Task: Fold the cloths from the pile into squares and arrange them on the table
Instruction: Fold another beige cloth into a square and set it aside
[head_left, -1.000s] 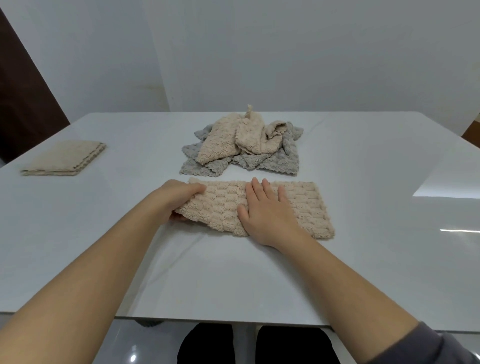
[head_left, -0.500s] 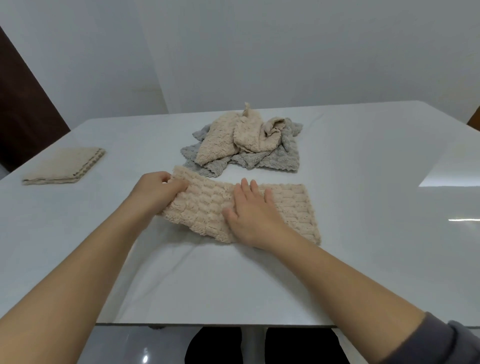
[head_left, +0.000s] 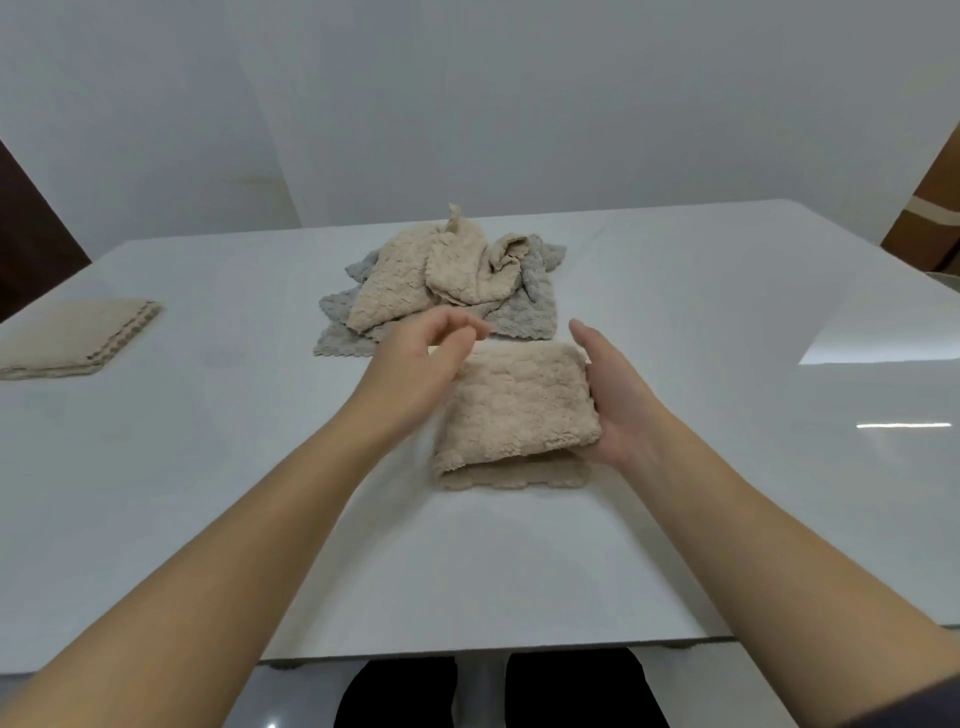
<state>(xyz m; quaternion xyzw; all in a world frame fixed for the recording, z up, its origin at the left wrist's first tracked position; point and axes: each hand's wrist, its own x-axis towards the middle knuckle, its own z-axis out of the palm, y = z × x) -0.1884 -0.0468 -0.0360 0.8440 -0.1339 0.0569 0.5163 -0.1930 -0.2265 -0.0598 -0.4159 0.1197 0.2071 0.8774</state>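
- The beige cloth (head_left: 514, 405) lies folded over on the counter (head_left: 727, 322), just in front of the pile (head_left: 447, 280). It looks soft, light and floppy, so I'd take it by the corners.
- The right hand (head_left: 618, 400) is flat and open, palm against the cloth's right edge.
- The left hand (head_left: 421, 358) hovers over the left side, fingers loosely curled, seemingly empty (it's blurry).

On my feed, the person's left hand (head_left: 415, 358) and right hand (head_left: 621, 387) are bare, as are both forearms. A dark grey sleeve (head_left: 927, 709) covers the right elbow. Black trousers (head_left: 395, 693) show at the bottom.
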